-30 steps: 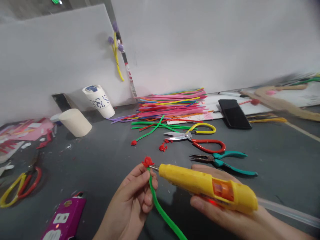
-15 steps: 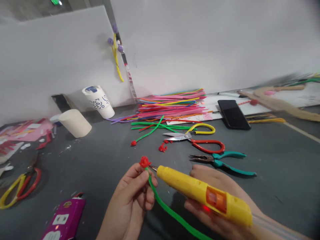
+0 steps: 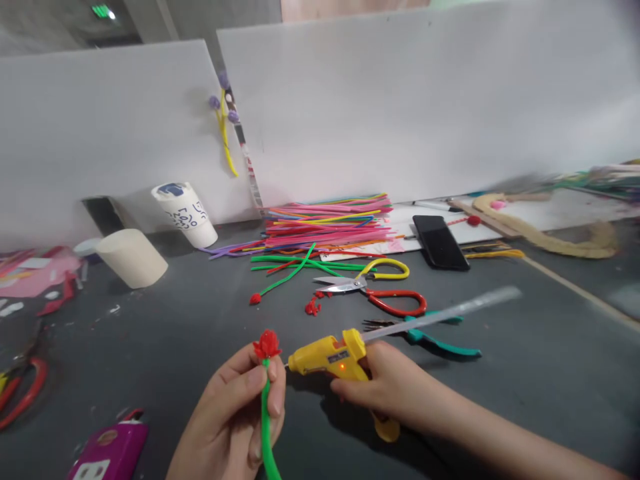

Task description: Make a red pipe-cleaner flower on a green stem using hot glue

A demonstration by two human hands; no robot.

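Observation:
Between the thumb and fingers of my left hand [image 3: 233,413] is a pipe-cleaner flower [image 3: 267,345], its red bloom on top and its green stem running down past the palm. My right hand [image 3: 387,380] grips a yellow glue gun [image 3: 325,357] by its handle, with an orange light lit on its side. A long clear glue stick [image 3: 445,312] sticks out of the gun's rear. The nozzle points left, close to my left fingers and just below the bloom. Behind lie red scraps [image 3: 313,306] and a second small red flower [image 3: 255,299] on a green stem.
Scissors [image 3: 345,285] and teal needle-nose pliers [image 3: 425,335] lie beyond the glue gun. Farther back are bundled pipe cleaners [image 3: 325,223] and a phone [image 3: 440,241]. Leftward stand a cream cylinder [image 3: 133,259] and a marked paper cup [image 3: 185,215]; a purple power strip [image 3: 113,450] sits front left.
The glue gun has swung round from beside the bloom, its nozzle now lower and its glue stick pointing up right. The flower stays in my left hand, its stem hanging straighter. The view has shifted.

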